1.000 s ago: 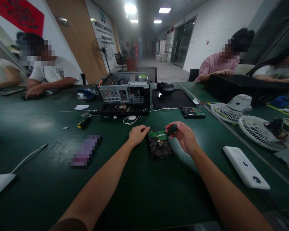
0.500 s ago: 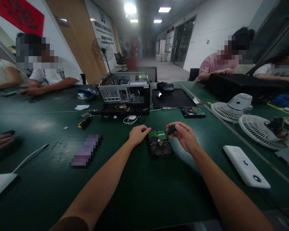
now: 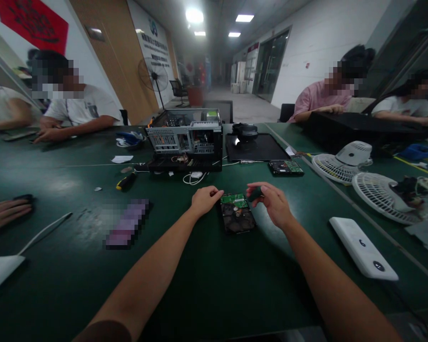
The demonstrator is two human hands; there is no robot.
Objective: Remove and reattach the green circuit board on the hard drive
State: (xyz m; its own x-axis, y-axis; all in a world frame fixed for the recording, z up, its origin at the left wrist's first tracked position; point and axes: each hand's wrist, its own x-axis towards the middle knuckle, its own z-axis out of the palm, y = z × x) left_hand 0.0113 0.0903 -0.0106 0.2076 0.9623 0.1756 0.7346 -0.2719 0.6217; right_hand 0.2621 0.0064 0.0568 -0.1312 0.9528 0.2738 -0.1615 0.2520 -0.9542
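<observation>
Left hand [image 3: 204,199], fingers curled together, touches the hard drive [image 3: 237,217] at its left edge, mid-frame. Right hand [image 3: 274,205] pinches a small dark object [image 3: 256,194] just right of the drive.

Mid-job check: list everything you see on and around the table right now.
hard drive: 1, black with green board, mid-table between the hands
small dark piece: 1, black, in the right hand
computer case: 1, grey, open, behind the drive
side panel: 1, black, right of the case
circuit board: 1, green, in front of the panel
screwdriver: 1, yellow-black, left of the case
desk fans: 2, white, far right
flat device: 1, white, near right
table: 1, dark green
co-workers: 4, seated at the far side
left hand: curled, at the drive's left corner
right hand: grip shut on the small dark piece
</observation>
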